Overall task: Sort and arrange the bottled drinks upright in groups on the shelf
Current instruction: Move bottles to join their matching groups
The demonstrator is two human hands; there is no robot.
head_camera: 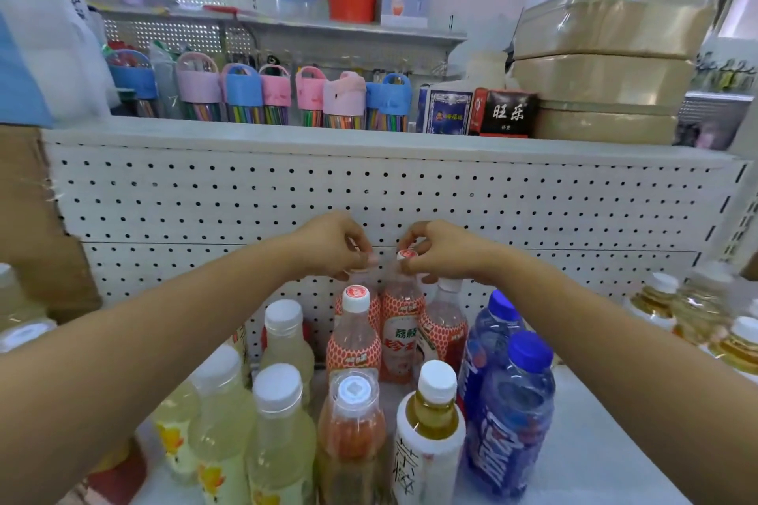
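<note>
A shop: pegboard shelving (533,193) stocked with bottled drinks (355,340) and pen tubs (242,94)

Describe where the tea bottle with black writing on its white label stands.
In the head view, the tea bottle stands upright front-centre, between the clear-capped orange bottle on its left and the nearer blue bottle on its right.
</note>
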